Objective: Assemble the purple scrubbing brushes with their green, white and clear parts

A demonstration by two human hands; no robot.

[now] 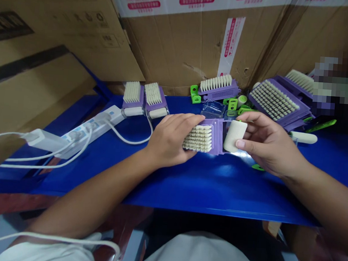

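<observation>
Left hand (172,138) grips a purple bristled brush (217,137), right hand (268,144) pinching a ribbed white roller (235,135) alongside

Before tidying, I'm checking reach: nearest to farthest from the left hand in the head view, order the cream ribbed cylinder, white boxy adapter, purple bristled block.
1. Purple bristled block, in the left hand.
2. Cream ribbed cylinder, in the right hand.
3. White boxy adapter, far left.
</observation>
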